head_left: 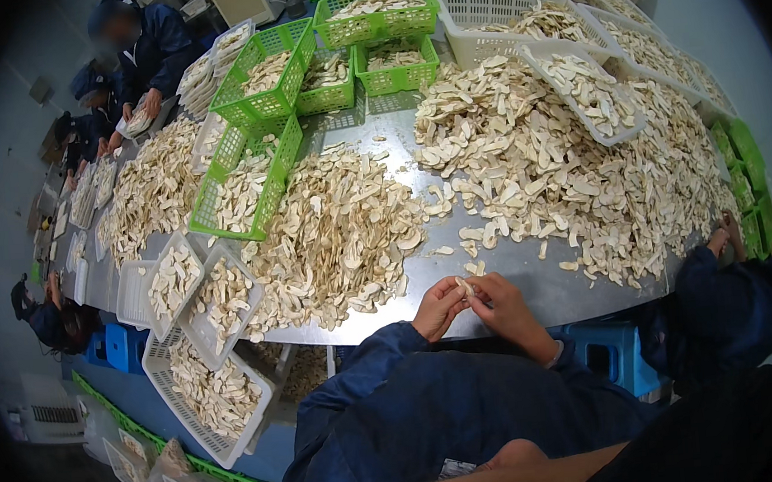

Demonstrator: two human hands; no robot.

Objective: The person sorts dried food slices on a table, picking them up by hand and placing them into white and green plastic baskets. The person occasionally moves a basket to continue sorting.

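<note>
At the table's near edge, my left hand (440,309) and my right hand (504,308) meet, fingertips closed on one small pale dried slice (464,286), which looks like mushroom. Both thumbs and forefingers touch it. Just beyond the fingers, a few loose slices lie on the steel table (490,267). A broad heap of similar slices (345,234) spreads to the left of my hands. To the right rises a larger heap (535,154). My fingers partly cover the held slice.
Green crates (245,184) and a large white basket (497,8) hold slices. A white tray (589,99) rests on the right heap; more trays (225,308) overhang the left edge above a white basket (211,397). A co-worker's hands (722,238) are at right; other people (141,63) work far left.
</note>
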